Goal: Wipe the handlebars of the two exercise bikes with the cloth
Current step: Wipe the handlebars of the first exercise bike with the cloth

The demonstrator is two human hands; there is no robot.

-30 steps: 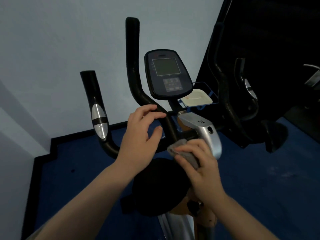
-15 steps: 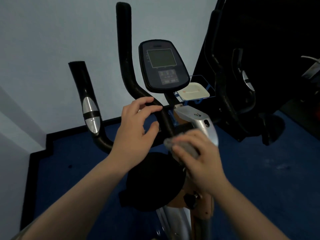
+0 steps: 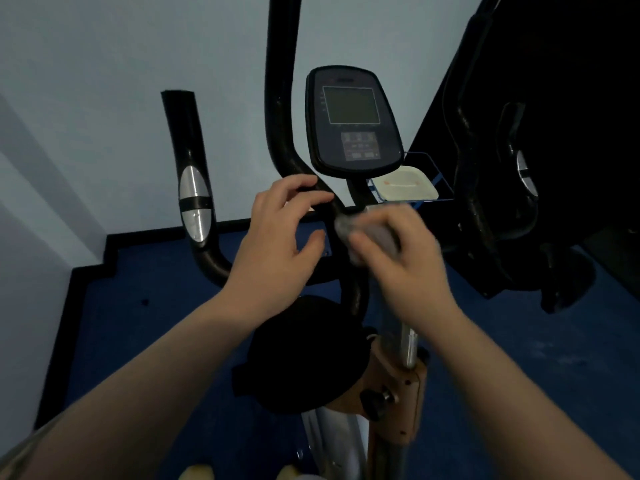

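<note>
An exercise bike with black handlebars stands in front of me. Its left handlebar (image 3: 188, 161) rises with a silver sensor pad; a taller black bar (image 3: 278, 98) runs up beside the console (image 3: 351, 121). My left hand (image 3: 280, 244) reaches over the bend of that bar, fingertips touching it, fingers loosely curved. My right hand (image 3: 405, 258), blurred by motion, grips a grey cloth (image 3: 349, 230) against the bar's centre below the console. The right handlebar (image 3: 465, 133) shows dark against the black panel.
A pale wall stands behind the bike, with blue floor (image 3: 156, 317) and black skirting below. A wire basket holding a white pad (image 3: 407, 188) hangs right of the console. The black seat (image 3: 298, 355) and orange post clamp (image 3: 398, 386) lie below my hands.
My right hand with the cloth has slid up the bar toward the console stem and now covers the silver housing. My left hand stays on the bend.
</note>
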